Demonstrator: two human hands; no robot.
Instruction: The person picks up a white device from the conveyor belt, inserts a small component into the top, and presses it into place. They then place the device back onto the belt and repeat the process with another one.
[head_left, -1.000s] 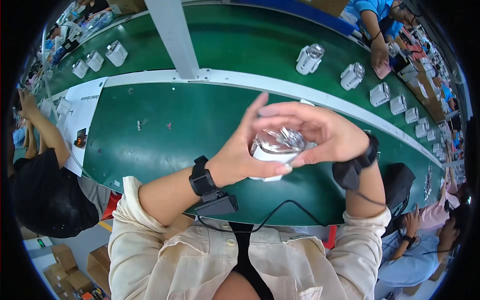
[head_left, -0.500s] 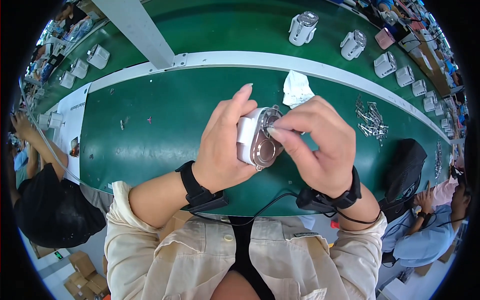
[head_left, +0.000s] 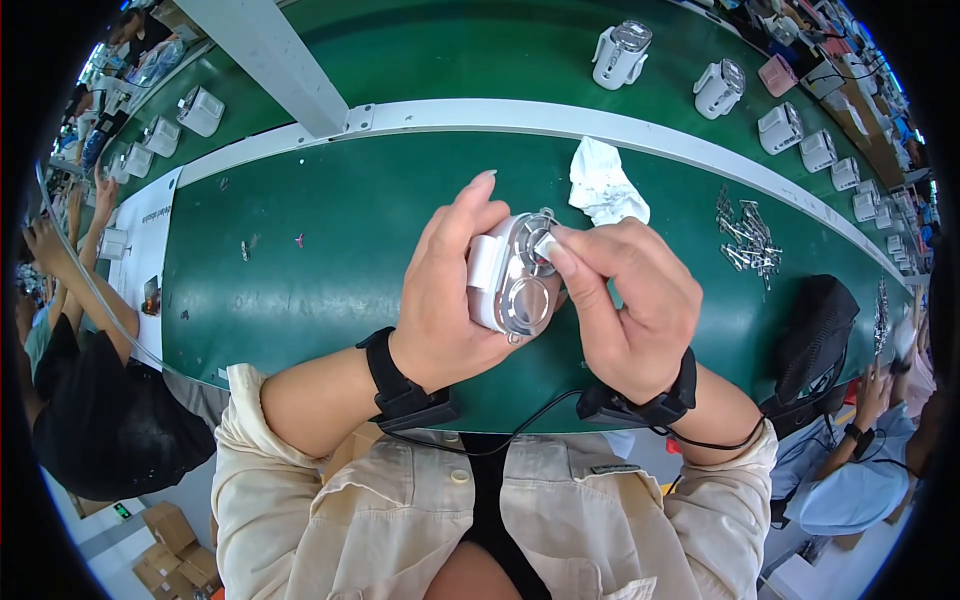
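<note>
My left hand (head_left: pixel 440 290) is wrapped round the side of a white plastic device (head_left: pixel 487 265), which is tilted so that its clear-covered end faces up. Two round metallic rings show under that cover, one above the other. Against the upper ring, my right hand (head_left: pixel 640 300) presses its thumb and forefinger together in a pinch. Something small and pale shows at the fingertips, but I cannot make out what it is. A crumpled white tissue (head_left: pixel 603 185) lies on the green table just beyond my right hand.
Small metal parts (head_left: pixel 750 240) lie in a loose pile at the right, with a black pouch (head_left: pixel 815 335) nearer me. Past a white rail (head_left: pixel 480 113), similar white devices (head_left: pixel 622 55) stand on a green surface. Co-workers sit on both sides. A black cable (head_left: pixel 530 420) joins my wrist straps.
The device's clear end has turned further upward, towards me. My right hand has shifted slightly left, still pinching at the upper ring. Beyond the rail, the white devices have moved right.
</note>
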